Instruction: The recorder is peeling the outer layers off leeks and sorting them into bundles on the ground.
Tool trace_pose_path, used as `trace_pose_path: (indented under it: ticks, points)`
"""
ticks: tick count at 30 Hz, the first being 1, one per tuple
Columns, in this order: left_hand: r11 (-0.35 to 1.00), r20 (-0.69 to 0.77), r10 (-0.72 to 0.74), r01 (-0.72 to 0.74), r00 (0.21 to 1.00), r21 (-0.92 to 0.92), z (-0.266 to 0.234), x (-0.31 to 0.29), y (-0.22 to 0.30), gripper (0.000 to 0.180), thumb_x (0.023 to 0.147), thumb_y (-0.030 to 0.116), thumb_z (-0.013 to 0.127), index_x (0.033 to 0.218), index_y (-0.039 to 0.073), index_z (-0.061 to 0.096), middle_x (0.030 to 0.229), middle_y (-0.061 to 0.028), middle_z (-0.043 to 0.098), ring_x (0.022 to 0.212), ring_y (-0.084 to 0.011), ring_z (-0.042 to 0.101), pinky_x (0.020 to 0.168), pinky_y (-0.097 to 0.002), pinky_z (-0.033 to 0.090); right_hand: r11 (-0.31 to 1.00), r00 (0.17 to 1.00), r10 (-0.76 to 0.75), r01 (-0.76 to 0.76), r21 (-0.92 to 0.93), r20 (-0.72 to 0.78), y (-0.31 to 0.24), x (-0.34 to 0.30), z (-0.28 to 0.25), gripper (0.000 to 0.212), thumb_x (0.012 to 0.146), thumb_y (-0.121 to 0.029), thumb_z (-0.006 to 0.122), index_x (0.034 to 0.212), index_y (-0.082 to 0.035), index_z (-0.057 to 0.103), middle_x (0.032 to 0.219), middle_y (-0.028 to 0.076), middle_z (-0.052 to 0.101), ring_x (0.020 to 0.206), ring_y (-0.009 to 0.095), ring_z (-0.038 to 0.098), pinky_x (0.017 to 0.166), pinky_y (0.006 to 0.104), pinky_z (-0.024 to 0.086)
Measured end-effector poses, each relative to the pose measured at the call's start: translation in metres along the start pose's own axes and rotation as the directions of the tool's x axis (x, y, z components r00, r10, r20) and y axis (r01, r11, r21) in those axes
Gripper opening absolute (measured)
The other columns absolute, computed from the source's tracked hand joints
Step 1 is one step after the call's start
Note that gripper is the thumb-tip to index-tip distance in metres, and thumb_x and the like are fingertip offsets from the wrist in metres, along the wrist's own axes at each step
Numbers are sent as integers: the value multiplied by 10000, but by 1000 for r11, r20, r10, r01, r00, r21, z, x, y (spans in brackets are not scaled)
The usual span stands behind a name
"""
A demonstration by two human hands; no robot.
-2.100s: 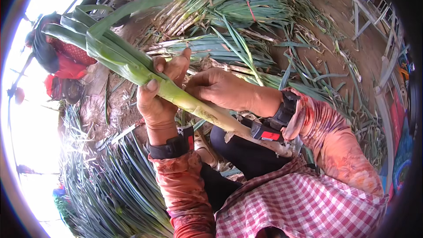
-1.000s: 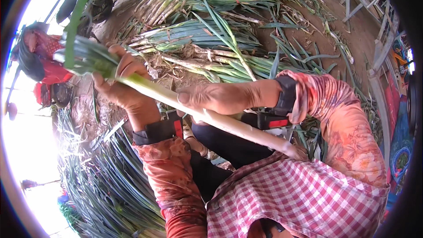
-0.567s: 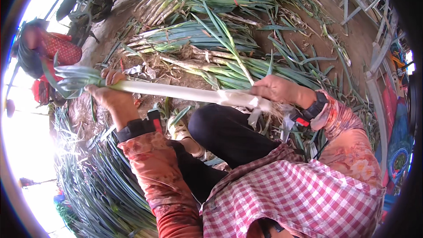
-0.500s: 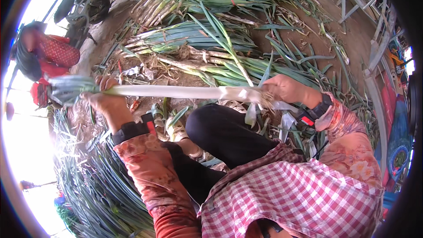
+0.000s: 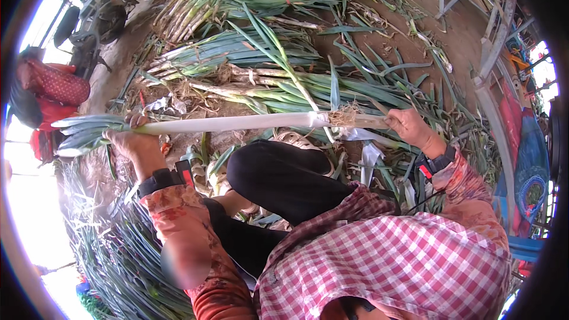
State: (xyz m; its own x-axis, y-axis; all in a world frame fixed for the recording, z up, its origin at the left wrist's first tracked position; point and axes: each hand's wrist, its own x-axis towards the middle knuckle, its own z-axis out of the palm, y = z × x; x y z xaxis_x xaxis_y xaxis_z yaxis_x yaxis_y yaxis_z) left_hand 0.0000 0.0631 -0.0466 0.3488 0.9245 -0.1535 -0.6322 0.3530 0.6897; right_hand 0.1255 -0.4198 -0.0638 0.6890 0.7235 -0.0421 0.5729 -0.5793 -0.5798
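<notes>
The left hand (image 5: 131, 142) clenches the leek (image 5: 237, 123) near its green leaves; the right hand (image 5: 412, 129) pinches peeled skin at the root end — the leek lies level above the knee (image 5: 278, 172). Beyond, leek piles (image 5: 249, 53) cover the ground.

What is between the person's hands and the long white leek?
Nothing visible. The left hand grips the leek near its green leaves, and the right hand pinches a strip of peeled skin at the root end.
</notes>
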Motion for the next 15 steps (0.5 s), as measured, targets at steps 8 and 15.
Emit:
trace_pose_path:
  ticks: [8,15]
  points:
    - [995,-45,-50,53,998,82,-8,2,-16,377,853,467,273,888,99,346,617,-43,384,436,-118,339,375,-216,321,996,997,36,-42,-80,-68,14,-26,5,340,827,-328,449,705,-12,482,593,181,474,567,366,466,481,355,372]
    - [963,-135,13,24,991,269,-21,4,-24,424,848,449,298,1086,100,327,831,-88,398,518,-146,398,427,-243,384,994,994,-7,-5,-106,-113,18,-38,8,250,801,-255,501,711,-22,493,603,169,499,567,354,492,468,358,380]
